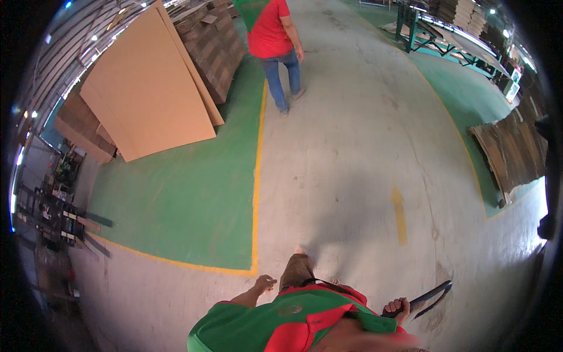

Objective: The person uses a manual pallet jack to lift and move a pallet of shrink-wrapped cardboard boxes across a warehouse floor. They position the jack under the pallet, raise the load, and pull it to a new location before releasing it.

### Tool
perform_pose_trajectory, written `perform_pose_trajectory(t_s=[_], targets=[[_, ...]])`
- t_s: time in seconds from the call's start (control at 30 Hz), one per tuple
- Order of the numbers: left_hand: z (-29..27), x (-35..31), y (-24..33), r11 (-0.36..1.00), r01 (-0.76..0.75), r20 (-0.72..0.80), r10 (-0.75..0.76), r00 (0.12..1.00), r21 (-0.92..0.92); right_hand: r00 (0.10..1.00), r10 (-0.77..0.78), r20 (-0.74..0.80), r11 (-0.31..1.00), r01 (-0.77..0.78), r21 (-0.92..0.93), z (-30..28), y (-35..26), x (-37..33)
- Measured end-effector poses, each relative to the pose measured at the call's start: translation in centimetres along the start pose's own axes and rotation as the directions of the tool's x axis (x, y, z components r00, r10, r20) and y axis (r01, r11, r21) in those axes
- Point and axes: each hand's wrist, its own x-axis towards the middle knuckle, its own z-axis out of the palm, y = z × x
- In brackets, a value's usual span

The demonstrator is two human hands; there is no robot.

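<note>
Head: dark strap point(431, 295) in right grip point(397, 307)

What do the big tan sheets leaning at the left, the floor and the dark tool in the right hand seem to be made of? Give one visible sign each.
Tan sheets: probably corrugated cardboard, matte, thin flat edges.
Floor: looks like bare concrete, grey and stained, with green painted zones and yellow lines.
Dark tool held in the right hand: possibly metal, thin dark blades; too small to be sure.

Dark tool point(431, 295) in rt hand point(397, 307).
</note>
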Motion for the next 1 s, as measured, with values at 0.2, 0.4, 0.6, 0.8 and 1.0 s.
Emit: perform_pose_trajectory(t_s=[0.2, 0.4, 0.6, 0.8, 1.0], targets=[[-8.9, 10.2, 8.6, 0.973, 0.056, 0.113, -0.032, 0.993, -0.223, 0.997, -0.069, -0.037, 0.995, 0.066, -0.076, 8.6, 7.1, 8.9], [-15.7, 18.1, 27.1, 0.949, -0.3, 0.168, 0.281, 0.945, 0.1, 0.975, -0.179, -0.128, 0.979, 0.164, -0.123, 16.4, 13.5, 12.4], [-10.7, 21.8, 39.7, 0.838, -0.524, 0.403, 0.431, 0.807, 0.153, 0.967, -0.194, -0.167, 0.976, 0.174, -0.128, 17.6, 15.1, 15.6], [-9.9, 20.7, 40.0, 0.832, -0.498, 0.532, 0.314, 0.786, 0.245, 0.928, -0.333, -0.166, 0.939, 0.311, -0.145, 20.3, 15.9, 17.8], [-10.9, 17.4, 37.0, 0.816, -0.359, 0.534, 0.073, 0.842, 0.454, 0.887, -0.359, -0.289, 0.924, 0.293, -0.248, 24.7, 17.9, 15.5]])
